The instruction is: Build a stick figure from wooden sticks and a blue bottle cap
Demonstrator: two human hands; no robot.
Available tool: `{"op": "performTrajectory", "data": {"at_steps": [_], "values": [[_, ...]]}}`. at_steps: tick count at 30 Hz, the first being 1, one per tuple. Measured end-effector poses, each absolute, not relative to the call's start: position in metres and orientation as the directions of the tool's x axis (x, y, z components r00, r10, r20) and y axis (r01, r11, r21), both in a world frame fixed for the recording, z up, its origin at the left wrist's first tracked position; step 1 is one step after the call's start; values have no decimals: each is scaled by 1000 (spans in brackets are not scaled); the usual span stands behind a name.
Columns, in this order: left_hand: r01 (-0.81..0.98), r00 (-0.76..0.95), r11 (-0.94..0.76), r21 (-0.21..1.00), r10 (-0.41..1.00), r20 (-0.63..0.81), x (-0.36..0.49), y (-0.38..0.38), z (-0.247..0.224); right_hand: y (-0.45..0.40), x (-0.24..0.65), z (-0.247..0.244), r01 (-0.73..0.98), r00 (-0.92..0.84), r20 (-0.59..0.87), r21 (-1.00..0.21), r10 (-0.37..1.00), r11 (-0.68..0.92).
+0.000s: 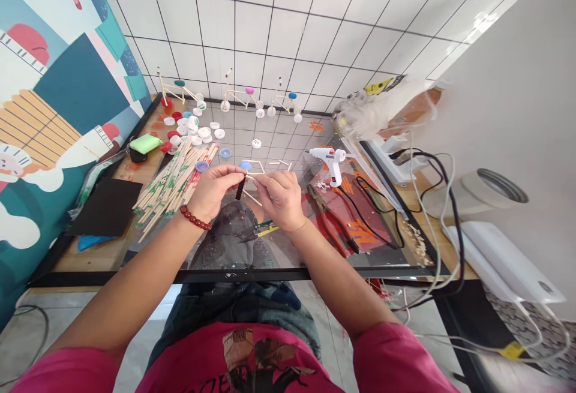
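Observation:
Both hands meet over the middle of the glass-topped table. My left hand [216,192], with a beaded bracelet at its wrist, pinches a small piece of wooden stick [255,174] from the left. From the right, my right hand [281,198] is closed on the same small stick piece. A dark strip [240,188] hangs down beside my left fingertips. Just behind the fingers is a blue cap [245,165]. Short sticks [279,165] lie on the glass beyond my right hand. Yellow-and-green handled cutters [266,231] rest below the hands.
Left are a pile of wooden sticks [173,186], bottle caps [204,132] and a black sheet [108,206]. Small stick-and-cap models [245,96] stand at the back. Right are a white glue gun [332,162], red-handled pliers [333,222], cables and a power strip [391,165].

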State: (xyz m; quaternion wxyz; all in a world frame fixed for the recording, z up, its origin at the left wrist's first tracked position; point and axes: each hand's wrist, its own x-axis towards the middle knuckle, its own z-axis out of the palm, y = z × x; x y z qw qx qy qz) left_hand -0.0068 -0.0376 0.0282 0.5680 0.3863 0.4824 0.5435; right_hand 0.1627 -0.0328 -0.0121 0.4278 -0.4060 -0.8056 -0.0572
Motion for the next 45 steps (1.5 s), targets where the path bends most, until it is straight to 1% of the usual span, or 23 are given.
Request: {"op": "performTrajectory", "data": {"at_steps": [8,14,22,30,37,42,45], "values": [[-220,-65,120,968,988,-137,-7,-36,26,-32,163,-12,706,-279,769,-241,574,666],[-215,-81,109,971,988,-129,-6,-37,26,-33,162,-11,687,-285,714,-313,639,656],[-245,-62,122,962,988,-141,-6,-37,26,-31,162,-13,682,-278,737,-301,616,667],[-270,-24,168,948,983,-181,-6,-36,26,-31,162,-14,659,-252,740,-341,624,670],[-274,-27,180,945,980,-195,-7,-35,23,-30,162,-15,645,-244,776,-318,582,695],[-288,-33,195,937,976,-214,-7,-35,22,-29,163,-15,653,-253,752,-332,609,681],[-305,-39,202,931,974,-224,-7,-35,24,-28,164,-15,641,-253,771,-319,584,698]]}}
